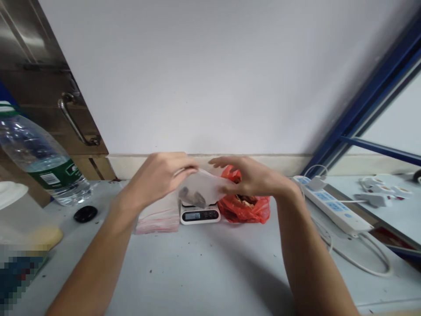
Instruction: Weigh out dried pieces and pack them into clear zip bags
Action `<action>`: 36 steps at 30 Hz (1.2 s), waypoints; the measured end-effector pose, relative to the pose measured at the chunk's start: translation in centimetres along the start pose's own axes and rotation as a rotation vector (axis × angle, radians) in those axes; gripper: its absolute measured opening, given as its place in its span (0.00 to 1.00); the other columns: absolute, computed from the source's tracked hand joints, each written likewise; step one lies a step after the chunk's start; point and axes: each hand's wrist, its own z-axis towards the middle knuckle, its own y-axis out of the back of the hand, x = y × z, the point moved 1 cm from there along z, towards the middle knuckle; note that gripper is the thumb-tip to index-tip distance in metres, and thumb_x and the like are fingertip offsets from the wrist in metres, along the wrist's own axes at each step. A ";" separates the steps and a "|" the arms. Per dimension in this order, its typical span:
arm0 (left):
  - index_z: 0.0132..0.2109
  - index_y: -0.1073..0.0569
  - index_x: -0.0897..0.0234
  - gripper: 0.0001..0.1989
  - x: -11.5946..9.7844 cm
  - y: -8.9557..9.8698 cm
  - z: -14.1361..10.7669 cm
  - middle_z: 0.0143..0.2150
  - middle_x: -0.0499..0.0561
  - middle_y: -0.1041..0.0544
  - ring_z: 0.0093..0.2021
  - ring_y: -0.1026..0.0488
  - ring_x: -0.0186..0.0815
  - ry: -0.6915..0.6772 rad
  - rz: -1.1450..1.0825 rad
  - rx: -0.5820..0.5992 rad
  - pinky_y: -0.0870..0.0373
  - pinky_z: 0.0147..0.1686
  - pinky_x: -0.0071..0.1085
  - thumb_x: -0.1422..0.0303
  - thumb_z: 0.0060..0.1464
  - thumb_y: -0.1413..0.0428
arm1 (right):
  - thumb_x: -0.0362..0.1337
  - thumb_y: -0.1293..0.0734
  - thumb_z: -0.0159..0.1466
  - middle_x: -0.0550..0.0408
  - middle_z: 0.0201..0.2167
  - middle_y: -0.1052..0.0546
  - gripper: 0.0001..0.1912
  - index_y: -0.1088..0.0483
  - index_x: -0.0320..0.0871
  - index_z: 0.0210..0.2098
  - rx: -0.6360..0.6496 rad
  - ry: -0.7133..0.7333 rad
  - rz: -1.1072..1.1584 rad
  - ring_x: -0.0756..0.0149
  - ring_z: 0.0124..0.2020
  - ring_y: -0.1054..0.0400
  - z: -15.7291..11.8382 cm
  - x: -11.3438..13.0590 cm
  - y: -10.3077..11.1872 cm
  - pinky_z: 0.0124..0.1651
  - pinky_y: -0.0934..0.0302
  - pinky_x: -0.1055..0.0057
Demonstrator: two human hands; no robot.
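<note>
Above a small white digital scale [200, 216], a clear plastic bag [205, 184] with dark pieces inside hangs between my hands. My left hand [164, 173] pinches the bag's upper left edge, fingers pressed together. My right hand [246, 175] is at the bag's right side, its fingers apart, the lower ones touching the bag's edge. A red plastic bag [259, 213] holding brown dried pieces sits right of the scale, partly behind my right hand. Left of the scale lies a stack of clear bags with red edge lines [158, 221], below my left hand.
At the left stand a water bottle [49, 171] and a whitish container [16, 210], near a black round lid [85, 213]. A white power strip [332, 206] with cables lies at the right. A wall [197, 87] rises behind the table.
</note>
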 end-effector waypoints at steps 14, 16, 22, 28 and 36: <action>0.43 0.20 0.60 0.14 -1.5 -2.0 0.7 0.39 0.50 0.16 0.37 0.21 0.38 -0.093 -0.025 0.030 0.26 0.40 0.34 0.65 0.66 0.51 | 0.32 0.40 0.65 0.49 0.40 0.17 0.17 0.20 0.41 0.44 -0.420 -0.409 -0.269 0.51 0.44 0.23 -8.6 -5.8 4.8 0.47 0.32 0.62; 0.41 0.19 0.59 0.14 -1.3 -2.2 0.7 0.38 0.49 0.16 0.35 0.21 0.37 -0.077 -0.031 0.075 0.27 0.37 0.32 0.66 0.65 0.51 | 0.25 0.41 0.58 0.48 0.52 0.19 0.27 0.23 0.43 0.54 -0.447 -0.436 -0.347 0.50 0.56 0.27 -10.4 -8.5 3.6 0.57 0.34 0.58; 0.39 0.20 0.60 0.15 -1.5 -2.1 0.9 0.38 0.49 0.16 0.35 0.22 0.37 -0.043 -0.046 0.109 0.28 0.37 0.32 0.65 0.65 0.52 | 0.36 0.32 0.58 0.39 0.66 0.32 0.30 0.27 0.39 0.60 0.134 -0.414 -0.190 0.43 0.69 0.41 -13.9 -13.0 -0.9 0.68 0.46 0.46; 0.39 0.20 0.59 0.16 -1.1 -1.9 0.9 0.38 0.50 0.16 0.36 0.22 0.38 -0.003 -0.082 0.103 0.28 0.38 0.33 0.61 0.65 0.51 | 0.42 0.34 0.62 0.43 0.56 0.22 0.17 0.21 0.44 0.47 -0.144 -0.463 -0.169 0.47 0.59 0.29 -10.6 -10.5 1.5 0.62 0.37 0.48; 0.41 0.20 0.60 0.15 -1.1 -1.5 0.6 0.39 0.49 0.16 0.38 0.21 0.37 0.005 -0.064 0.130 0.29 0.40 0.32 0.63 0.65 0.51 | 0.40 0.27 0.54 0.44 0.47 0.20 0.27 0.26 0.45 0.54 0.224 -0.515 -0.336 0.53 0.42 0.25 -2.3 -5.8 -2.6 0.35 0.34 0.67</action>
